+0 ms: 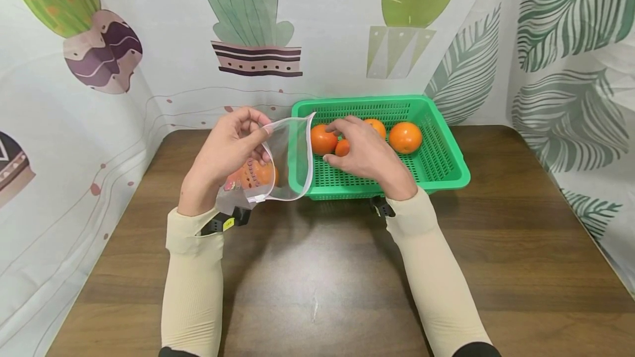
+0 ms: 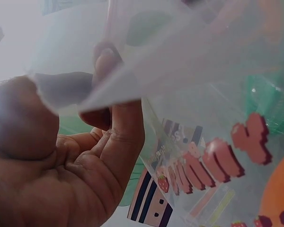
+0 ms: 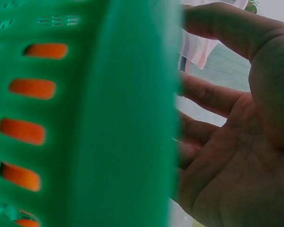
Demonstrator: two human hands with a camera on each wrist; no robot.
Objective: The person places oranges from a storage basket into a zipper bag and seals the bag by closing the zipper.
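Note:
In the head view my left hand pinches the rim of a clear zip bag between thumb and fingers. The bag's mouth gapes to the right, with a white slider at its lower edge. An orange lies inside the bag; pink printed letters show on the plastic in the left wrist view. My right hand hovers over a green basket, fingers bent and spread, next to an orange. Partly hidden by that hand are two more oranges. The basket's rim blocks much of the right wrist view.
Another orange sits toward the basket's right side. The basket stands at the back of a brown wooden table, close to a cloth backdrop printed with cacti and leaves.

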